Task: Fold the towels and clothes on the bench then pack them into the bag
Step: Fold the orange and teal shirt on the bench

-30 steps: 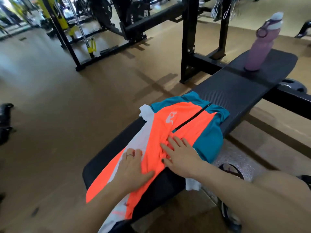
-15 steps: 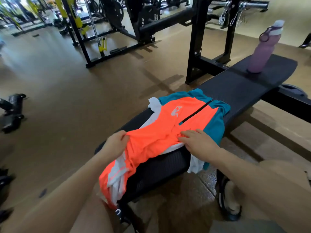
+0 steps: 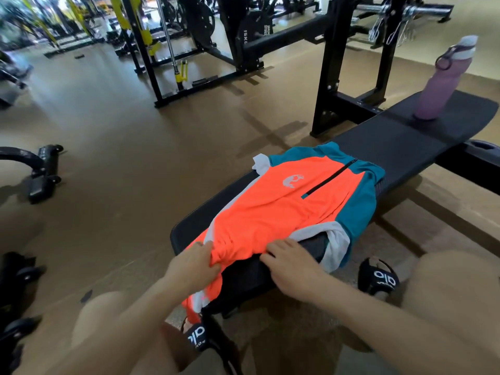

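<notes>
Your left hand bunches the near hem of the thin, limp orange-and-teal jersey spread across the desk, right hand pinching the hem alongside; it looks light and slippery, best gripped at hem corners.

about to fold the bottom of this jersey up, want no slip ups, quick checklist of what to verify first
1. Left hand grips the jersey hem: ok, orange fabric bunched in its fingers.
2. Right hand holds the hem: cannot tell, it rests at the fabric's edge.
3. Jersey's top half lies flat on the bench: ok.
4. Hem fully on the bench: not ok, part hangs over the near end.
5. Water bottle clear of the fold: ok, upright at the far end.
6. Bag within reach: cannot tell, none in view.
</notes>
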The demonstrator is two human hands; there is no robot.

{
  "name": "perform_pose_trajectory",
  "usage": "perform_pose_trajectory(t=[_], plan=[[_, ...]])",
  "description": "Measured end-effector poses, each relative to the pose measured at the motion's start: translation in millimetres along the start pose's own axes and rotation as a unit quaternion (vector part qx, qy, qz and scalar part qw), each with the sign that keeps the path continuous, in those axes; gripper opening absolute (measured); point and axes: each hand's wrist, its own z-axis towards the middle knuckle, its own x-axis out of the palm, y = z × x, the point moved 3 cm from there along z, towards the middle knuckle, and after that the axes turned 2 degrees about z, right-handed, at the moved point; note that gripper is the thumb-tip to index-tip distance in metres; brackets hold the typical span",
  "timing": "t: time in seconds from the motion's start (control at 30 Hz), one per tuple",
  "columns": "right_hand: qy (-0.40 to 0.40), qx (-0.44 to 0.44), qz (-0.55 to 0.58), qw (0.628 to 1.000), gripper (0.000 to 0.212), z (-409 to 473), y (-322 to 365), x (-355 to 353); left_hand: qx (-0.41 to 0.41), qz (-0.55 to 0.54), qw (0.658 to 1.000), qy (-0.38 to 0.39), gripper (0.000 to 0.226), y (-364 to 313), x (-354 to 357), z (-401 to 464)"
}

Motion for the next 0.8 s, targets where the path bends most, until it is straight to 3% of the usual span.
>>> perform_pose_trajectory(t=[0.07, 0.17, 0.23, 0.3, 0.33, 0.43, 0.47, 0.53, 0.63, 0.7, 0.8], plan=[[-0.013, 0.008, 0.026, 1.000, 0.021, 0.6, 21.9, 9.3, 0.005, -0.067, 0.997, -0.035, 0.014, 2.1, -5.1, 0.7], [-0.037, 0.023, 0.056, 0.997, 0.036, 3.4, 34.5, 10.3, -0.025, -0.241, 0.969, -0.045, 0.023, 17.7, -24.7, 11.2], [-0.015, 0.067, 0.083, 0.994, 0.047, 6.9, 38.3, 6.6, -0.052, -0.398, 0.915, -0.034, 0.028, 27.1, -40.8, 14.7], [0.022, 0.168, 0.197, 0.966, 0.056, 12.8, 41.6, 4.4, -0.072, -0.540, 0.839, -0.012, 0.032, 30.5, -50.5, 14.8], [0.031, 0.232, 0.309, 0.922, 0.060, 16.5, 45.0, 1.9, -0.077, -0.581, 0.810, 0.012, 0.033, 28.9, -53.1, 13.4], [-0.015, 0.356, 0.648, 0.673, 0.068, 32.7, 59.8, -7.3, -0.069, -0.608, 0.784, 0.099, 0.023, 20.7, -51.2, 8.3], [-0.013, 0.360, 0.721, 0.592, 0.064, 37.7, 65.8, -9.7, -0.069, -0.618, 0.773, 0.123, 0.023, 18.6, -50.5, 7.1], [-0.015, 0.330, 0.816, 0.474, 0.058, 44.0, 74.0, -11.5, -0.070, -0.622, 0.767, 0.142, 0.023, 18.1, -51.7, 6.0], [-0.032, 0.338, 0.854, 0.393, 0.056, 43.1, 79.2, -10.6, -0.077, -0.607, 0.780, 0.126, 0.014, 28.8, -56.5, 7.8], [-0.026, 0.365, 0.859, 0.357, 0.050, 38.9, 80.4, -9.2, -0.061, -0.575, 0.803, 0.145, 0.024, 40.0, -58.5, 8.7], [-0.018, 0.398, 0.849, 0.348, 0.050, 27.2, 83.9, -11.7, 0.023, -0.371, 0.924, 0.091, 0.026, 57.2, -61.5, 10.7]])
